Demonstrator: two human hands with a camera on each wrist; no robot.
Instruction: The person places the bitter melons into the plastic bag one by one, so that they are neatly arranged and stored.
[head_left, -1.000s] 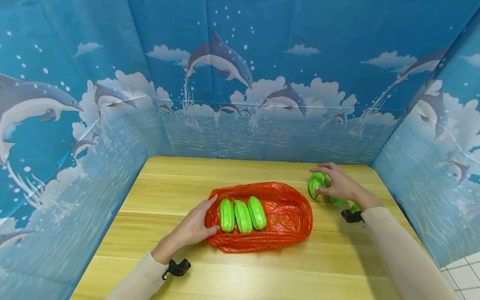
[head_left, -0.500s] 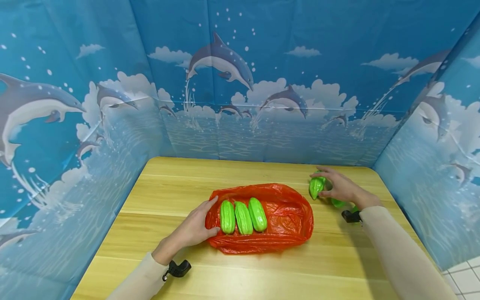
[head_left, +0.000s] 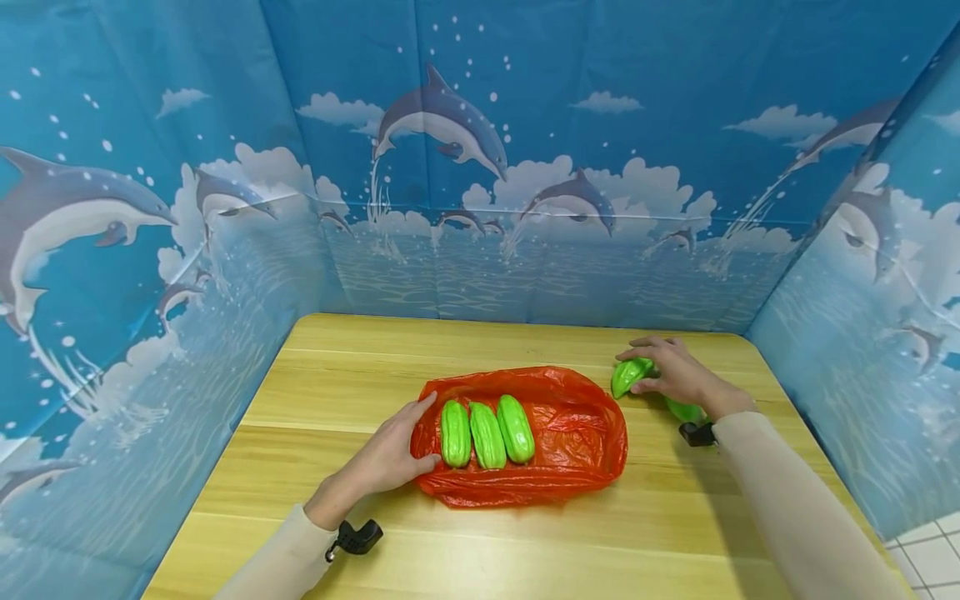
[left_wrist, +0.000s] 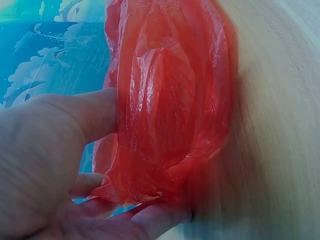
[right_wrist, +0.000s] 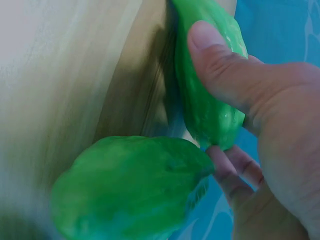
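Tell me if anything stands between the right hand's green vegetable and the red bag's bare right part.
Only the edge of the red bag stands between the green vegetable in the right hand and that part; the three vegetables inside lie left of it.

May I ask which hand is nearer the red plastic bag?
Left hand, touching one end of the red plastic bag; the right hand is apart, beyond the other end.

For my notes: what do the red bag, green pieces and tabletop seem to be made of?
Red bag: thin, glossy plastic film, judging by its crinkles and translucence.
Green pieces: possibly moulded plastic, shiny, given their even colour and highlights; real vegetables remain possible.
Tabletop: wood or wood-look laminate, satiny; grain lines show.
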